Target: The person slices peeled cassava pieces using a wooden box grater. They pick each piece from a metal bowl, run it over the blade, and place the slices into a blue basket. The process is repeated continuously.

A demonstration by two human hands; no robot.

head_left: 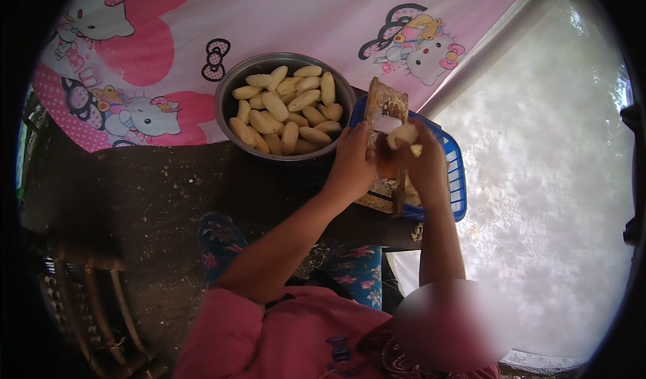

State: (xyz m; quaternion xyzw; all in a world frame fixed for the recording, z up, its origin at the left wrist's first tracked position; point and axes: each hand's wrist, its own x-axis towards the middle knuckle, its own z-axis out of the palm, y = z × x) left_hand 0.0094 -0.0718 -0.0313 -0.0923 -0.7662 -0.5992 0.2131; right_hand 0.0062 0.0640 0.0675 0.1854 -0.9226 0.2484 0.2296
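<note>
A wooden slicer board [387,98] with a pale metal plate set in it leans over a blue plastic basket [459,177]. My left hand [354,158] is closed on the board's left edge, its fingertips partly hidden. In my right hand [426,163] I grip a pale peeled banana [402,135], held against the board just below the metal plate. A small yellowish piece shows beside the fingers. Left of the slicer stands a round metal basin [224,113] heaped with peeled bananas [274,106].
Behind the basin hangs a pink cartoon-print cloth [282,15]. A white lacy curtain [538,177] hangs along the right. At lower left is a slatted bamboo seat [101,305]. Small pale scraps dot the dark floor [148,211]. My knees are close below the basket.
</note>
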